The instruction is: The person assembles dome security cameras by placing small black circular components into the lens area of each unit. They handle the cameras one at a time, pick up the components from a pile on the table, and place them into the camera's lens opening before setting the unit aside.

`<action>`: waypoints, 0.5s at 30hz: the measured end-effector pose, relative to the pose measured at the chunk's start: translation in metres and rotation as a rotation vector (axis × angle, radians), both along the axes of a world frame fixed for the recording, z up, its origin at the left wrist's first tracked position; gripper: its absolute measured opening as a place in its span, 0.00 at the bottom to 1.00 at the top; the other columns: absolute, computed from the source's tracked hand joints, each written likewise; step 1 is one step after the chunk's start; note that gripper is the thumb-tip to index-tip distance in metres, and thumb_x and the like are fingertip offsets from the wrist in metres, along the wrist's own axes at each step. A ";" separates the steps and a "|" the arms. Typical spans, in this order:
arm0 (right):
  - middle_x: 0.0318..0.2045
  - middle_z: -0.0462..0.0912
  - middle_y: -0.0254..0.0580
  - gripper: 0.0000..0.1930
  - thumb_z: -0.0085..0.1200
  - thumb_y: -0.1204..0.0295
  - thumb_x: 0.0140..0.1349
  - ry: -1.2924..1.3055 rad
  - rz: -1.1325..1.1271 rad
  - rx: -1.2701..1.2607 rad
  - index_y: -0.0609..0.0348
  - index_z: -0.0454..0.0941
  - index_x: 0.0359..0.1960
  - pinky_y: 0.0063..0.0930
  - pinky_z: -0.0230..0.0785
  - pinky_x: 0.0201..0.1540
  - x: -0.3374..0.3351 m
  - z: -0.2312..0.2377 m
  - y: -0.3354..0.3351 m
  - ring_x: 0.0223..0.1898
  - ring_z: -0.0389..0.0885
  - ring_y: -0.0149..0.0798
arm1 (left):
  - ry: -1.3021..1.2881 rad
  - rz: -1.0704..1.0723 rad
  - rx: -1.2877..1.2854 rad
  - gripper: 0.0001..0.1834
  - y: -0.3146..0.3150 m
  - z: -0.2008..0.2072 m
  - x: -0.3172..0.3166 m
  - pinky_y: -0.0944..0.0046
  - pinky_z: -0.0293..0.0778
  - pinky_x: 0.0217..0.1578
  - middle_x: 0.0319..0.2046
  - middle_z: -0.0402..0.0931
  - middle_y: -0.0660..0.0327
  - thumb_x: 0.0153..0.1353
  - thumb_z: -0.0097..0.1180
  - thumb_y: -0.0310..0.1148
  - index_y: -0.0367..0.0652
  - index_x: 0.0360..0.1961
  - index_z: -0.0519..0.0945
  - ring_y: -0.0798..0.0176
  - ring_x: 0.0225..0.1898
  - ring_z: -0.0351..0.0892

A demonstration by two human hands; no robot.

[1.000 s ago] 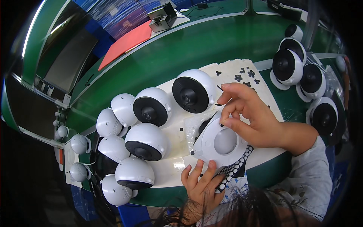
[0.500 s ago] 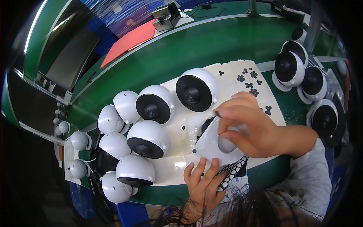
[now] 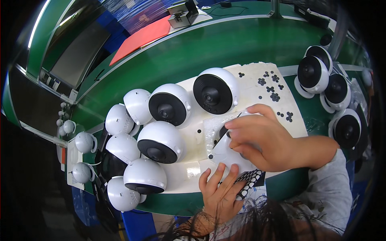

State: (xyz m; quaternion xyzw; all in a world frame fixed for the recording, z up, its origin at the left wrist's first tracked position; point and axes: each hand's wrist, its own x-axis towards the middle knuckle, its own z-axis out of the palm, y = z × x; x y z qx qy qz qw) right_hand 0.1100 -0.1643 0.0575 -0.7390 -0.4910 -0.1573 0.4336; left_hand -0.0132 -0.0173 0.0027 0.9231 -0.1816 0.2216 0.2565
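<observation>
On the mat lies a white plastic housing point(image 3: 231, 156) with a rounded corner. A small black round pad point(image 3: 211, 156) sits at its lower left corner. My right hand point(image 3: 267, 138) is bent over the housing, its fingers drawn together at another small black round pad point(image 3: 228, 135) at the housing's edge; the hand hides much of the part. My left hand point(image 3: 221, 188) has its fingers spread, tips against the housing's near edge. Beside its fingers is a black sheet point(image 3: 252, 181) with rows of white circles, partly covered by the hand. Clear bubble wrap point(image 3: 210, 134) lies under the housing.
Several white ball-shaped cameras with black fronts point(image 3: 215, 91) stand left of and beyond my hands. More cameras point(image 3: 313, 74) stand at the right. Loose black pads point(image 3: 274, 97) dot the pale mat point(image 3: 251, 72). A red board point(image 3: 140, 40) and metal box point(image 3: 179, 19) lie at the back.
My right hand has moved down onto the housing, bringing a small black pad from above its edge to its surface. My left hand stays at the near edge. The whole view has shifted slightly.
</observation>
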 end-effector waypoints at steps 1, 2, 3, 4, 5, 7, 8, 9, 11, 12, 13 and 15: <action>0.35 0.76 0.29 0.19 0.53 0.79 0.47 -0.140 -0.037 -0.062 0.54 0.71 0.44 0.42 0.50 0.52 -0.002 0.000 -0.002 0.43 0.73 0.36 | -0.006 0.000 -0.002 0.10 0.001 0.000 0.000 0.51 0.49 0.54 0.52 0.67 0.55 0.38 0.60 0.34 0.46 0.26 0.79 0.51 0.58 0.58; 0.37 0.76 0.30 0.18 0.53 0.78 0.47 -0.280 -0.076 -0.123 0.53 0.72 0.43 0.42 0.50 0.52 -0.004 0.000 -0.007 0.45 0.72 0.36 | -0.006 -0.002 -0.016 0.10 0.001 0.000 0.000 0.51 0.49 0.54 0.52 0.67 0.55 0.38 0.60 0.34 0.46 0.26 0.79 0.50 0.59 0.58; 0.40 0.76 0.30 0.17 0.54 0.76 0.46 -0.420 -0.115 -0.184 0.53 0.73 0.42 0.41 0.50 0.52 -0.007 0.001 -0.012 0.48 0.71 0.37 | -0.007 -0.004 -0.029 0.10 0.001 0.000 0.000 0.51 0.49 0.54 0.52 0.67 0.54 0.38 0.60 0.33 0.46 0.26 0.79 0.50 0.59 0.58; 0.42 0.75 0.32 0.17 0.55 0.75 0.46 -0.393 -0.120 -0.213 0.52 0.74 0.41 0.41 0.50 0.52 -0.009 0.002 -0.014 0.49 0.70 0.38 | -0.007 -0.004 -0.041 0.10 0.001 0.000 0.000 0.50 0.49 0.54 0.52 0.67 0.54 0.38 0.60 0.33 0.46 0.26 0.79 0.50 0.59 0.57; 0.44 0.74 0.34 0.16 0.56 0.74 0.46 -0.366 -0.126 -0.242 0.52 0.75 0.40 0.41 0.50 0.52 -0.011 0.004 -0.016 0.51 0.68 0.40 | -0.009 0.000 -0.049 0.10 0.001 0.000 0.000 0.50 0.49 0.54 0.52 0.67 0.54 0.39 0.59 0.33 0.45 0.26 0.79 0.50 0.59 0.57; 0.47 0.71 0.38 0.14 0.56 0.73 0.46 -0.256 -0.097 -0.194 0.52 0.76 0.38 0.41 0.50 0.53 -0.013 0.001 -0.025 0.53 0.65 0.44 | -0.014 -0.001 -0.066 0.09 0.000 -0.001 0.001 0.50 0.49 0.54 0.52 0.67 0.53 0.39 0.59 0.32 0.45 0.26 0.78 0.49 0.59 0.57; 0.49 0.70 0.40 0.12 0.56 0.72 0.46 -0.172 -0.062 -0.116 0.52 0.77 0.36 0.42 0.49 0.54 -0.011 -0.004 -0.032 0.55 0.62 0.47 | -0.015 0.001 -0.069 0.09 -0.001 0.000 0.001 0.49 0.49 0.54 0.52 0.67 0.52 0.39 0.59 0.32 0.44 0.26 0.78 0.49 0.59 0.57; 0.50 0.68 0.42 0.11 0.57 0.71 0.47 -0.089 -0.027 -0.037 0.52 0.77 0.35 0.43 0.48 0.54 -0.011 -0.008 -0.036 0.56 0.60 0.49 | -0.016 0.003 -0.072 0.09 -0.002 0.001 0.001 0.49 0.49 0.54 0.52 0.67 0.51 0.39 0.59 0.32 0.44 0.26 0.78 0.49 0.58 0.57; 0.52 0.65 0.45 0.08 0.56 0.71 0.48 0.022 -0.007 -0.040 0.54 0.77 0.32 0.43 0.47 0.55 -0.016 -0.017 -0.041 0.58 0.55 0.52 | -0.012 0.000 -0.077 0.09 -0.002 0.001 0.001 0.49 0.49 0.54 0.52 0.67 0.50 0.40 0.59 0.31 0.43 0.26 0.78 0.48 0.58 0.57; 0.52 0.64 0.47 0.06 0.55 0.71 0.49 0.077 0.003 -0.040 0.55 0.77 0.30 0.43 0.47 0.56 -0.018 -0.020 -0.043 0.59 0.53 0.54 | -0.017 -0.001 -0.077 0.09 -0.002 0.001 0.002 0.49 0.49 0.54 0.52 0.67 0.50 0.40 0.59 0.31 0.42 0.26 0.78 0.47 0.58 0.58; 0.53 0.63 0.47 0.05 0.55 0.71 0.49 0.081 -0.001 -0.061 0.55 0.76 0.29 0.43 0.46 0.56 -0.019 -0.021 -0.044 0.59 0.52 0.54 | -0.024 0.000 -0.072 0.09 -0.002 0.002 0.003 0.48 0.49 0.54 0.52 0.66 0.50 0.40 0.58 0.31 0.41 0.26 0.78 0.47 0.58 0.58; 0.53 0.63 0.47 0.04 0.54 0.72 0.50 0.090 -0.007 -0.103 0.56 0.76 0.27 0.43 0.45 0.57 -0.019 -0.023 -0.042 0.59 0.51 0.54 | -0.022 0.004 -0.072 0.09 -0.002 0.002 0.004 0.49 0.50 0.54 0.52 0.66 0.49 0.40 0.59 0.30 0.40 0.26 0.78 0.46 0.57 0.59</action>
